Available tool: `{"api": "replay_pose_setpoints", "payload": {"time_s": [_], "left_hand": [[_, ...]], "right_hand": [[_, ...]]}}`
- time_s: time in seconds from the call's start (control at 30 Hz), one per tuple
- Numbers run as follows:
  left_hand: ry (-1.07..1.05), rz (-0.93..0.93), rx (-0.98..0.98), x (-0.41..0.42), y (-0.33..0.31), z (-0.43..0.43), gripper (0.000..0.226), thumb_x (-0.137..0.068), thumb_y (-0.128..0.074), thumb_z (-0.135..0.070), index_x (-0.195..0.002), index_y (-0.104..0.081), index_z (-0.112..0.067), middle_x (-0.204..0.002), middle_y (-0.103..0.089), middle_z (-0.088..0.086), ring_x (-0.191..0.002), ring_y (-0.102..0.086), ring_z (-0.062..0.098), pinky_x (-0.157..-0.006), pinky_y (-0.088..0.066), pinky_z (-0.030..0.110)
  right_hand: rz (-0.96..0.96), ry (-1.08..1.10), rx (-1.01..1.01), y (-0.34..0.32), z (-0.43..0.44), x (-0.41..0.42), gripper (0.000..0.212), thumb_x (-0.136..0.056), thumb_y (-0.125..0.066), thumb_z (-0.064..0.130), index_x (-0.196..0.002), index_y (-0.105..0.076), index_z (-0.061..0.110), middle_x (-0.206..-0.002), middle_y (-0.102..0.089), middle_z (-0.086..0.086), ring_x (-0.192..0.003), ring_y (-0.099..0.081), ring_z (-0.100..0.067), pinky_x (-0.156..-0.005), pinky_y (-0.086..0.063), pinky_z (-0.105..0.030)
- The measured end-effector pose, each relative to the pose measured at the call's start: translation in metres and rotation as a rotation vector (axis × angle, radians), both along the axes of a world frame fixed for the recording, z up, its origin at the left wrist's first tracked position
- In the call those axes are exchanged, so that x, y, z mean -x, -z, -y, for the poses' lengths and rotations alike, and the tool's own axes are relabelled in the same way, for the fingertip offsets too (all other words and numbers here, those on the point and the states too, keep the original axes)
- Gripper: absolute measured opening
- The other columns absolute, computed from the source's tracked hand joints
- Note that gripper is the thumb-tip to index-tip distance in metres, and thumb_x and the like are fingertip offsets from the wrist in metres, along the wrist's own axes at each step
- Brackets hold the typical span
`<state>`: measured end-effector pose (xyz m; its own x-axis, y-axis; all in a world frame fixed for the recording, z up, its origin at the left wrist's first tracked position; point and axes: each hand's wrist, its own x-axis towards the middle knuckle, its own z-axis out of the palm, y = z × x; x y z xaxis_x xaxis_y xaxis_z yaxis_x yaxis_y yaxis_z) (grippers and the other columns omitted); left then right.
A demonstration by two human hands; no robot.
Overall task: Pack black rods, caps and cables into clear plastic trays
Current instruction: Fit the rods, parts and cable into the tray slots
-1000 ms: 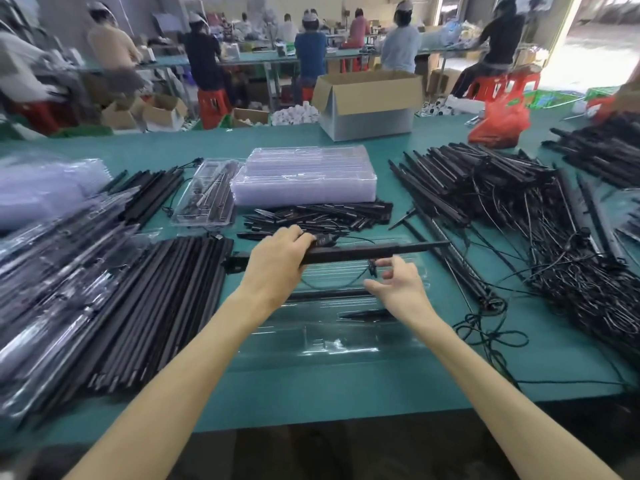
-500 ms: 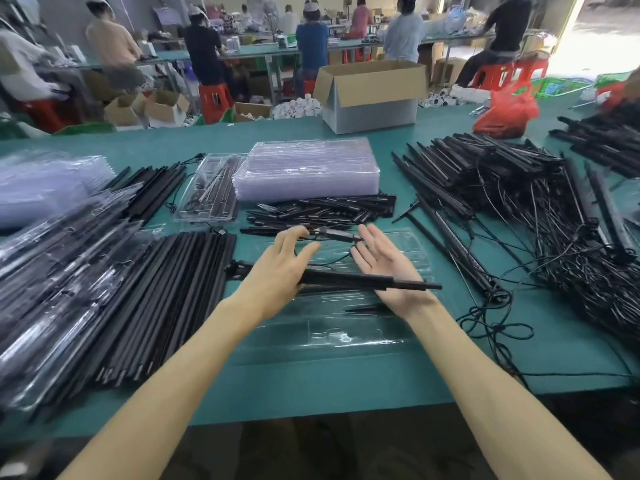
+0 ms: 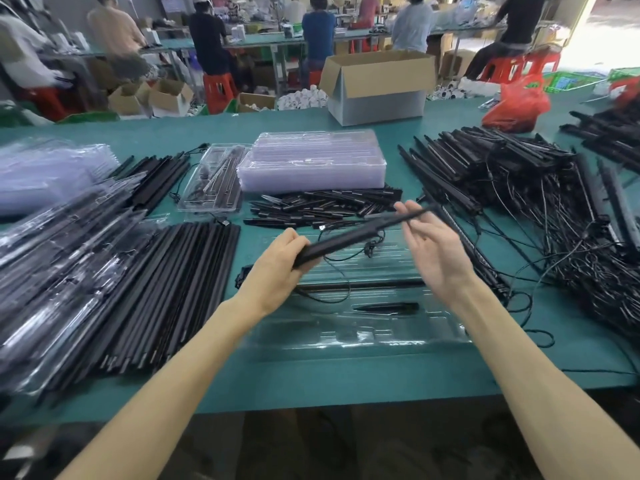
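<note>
The left hand grips one end of the rod, seemingly light and stiff, its other end lying across the flat-fingered right hand; the ends suit holding.

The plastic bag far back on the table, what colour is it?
The plastic bag is red, clearest in the head view.

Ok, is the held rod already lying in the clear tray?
No, the left hand grips the rod, tilted above the clear tray, its far end against the right hand.
</note>
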<state>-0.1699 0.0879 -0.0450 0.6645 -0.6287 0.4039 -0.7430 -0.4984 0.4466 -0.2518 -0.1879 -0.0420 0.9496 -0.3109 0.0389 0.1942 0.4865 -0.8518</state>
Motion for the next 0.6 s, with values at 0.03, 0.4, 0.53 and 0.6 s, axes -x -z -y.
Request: {"api": "replay_pose_setpoints", "payload": {"time_s": [0.03,0.4,0.53,0.6], "left_hand": [[-0.014,-0.026,0.037,-0.002,-0.001,0.0,0.026,-0.099,-0.057,-0.036,-0.097,-0.059,-0.01,-0.089,-0.05,-0.002,-0.08,-0.049,0.019,-0.074,-0.043,0.035],[-0.017,-0.488,0.751,-0.008,-0.045,-0.003,0.034,-0.105,-0.05,-0.037,-0.094,-0.065,-0.009,-0.065,-0.048,-0.002,-0.056,-0.04,0.013,-0.055,-0.036,0.028],[0.1,-0.829,1.09,-0.008,-0.062,0.001,0.035,-0.104,-0.047,-0.039,-0.097,-0.061,-0.008,-0.069,-0.038,-0.001,-0.058,-0.034,0.014,-0.059,-0.037,0.026],[0.135,-0.932,1.197,-0.009,-0.063,0.002,0.036,-0.105,-0.047,-0.039,-0.099,-0.062,-0.007,-0.07,-0.038,-0.002,-0.059,-0.035,0.012,-0.061,-0.039,0.025]], "right_hand": [[-0.008,0.067,0.076,-0.004,0.001,0.003,0.057,-0.091,-0.055,-0.006,-0.146,-0.043,0.004,-0.141,-0.059,-0.005,-0.132,-0.054,-0.012,-0.112,-0.039,-0.028],[-0.642,0.42,1.329,0.004,0.009,0.021,0.083,-0.089,-0.049,-0.002,-0.158,-0.005,0.003,-0.166,-0.008,-0.014,-0.152,0.01,-0.035,-0.123,-0.001,-0.055],[-0.439,0.458,1.779,0.001,-0.021,0.03,0.082,-0.078,-0.05,-0.02,-0.153,-0.034,0.01,-0.163,-0.021,-0.015,-0.153,0.002,-0.037,-0.123,0.002,-0.057],[-0.34,0.39,1.829,0.001,-0.039,0.035,0.077,-0.077,-0.049,-0.023,-0.147,-0.045,0.01,-0.16,-0.029,-0.013,-0.153,-0.004,-0.035,-0.124,0.005,-0.053]]}}
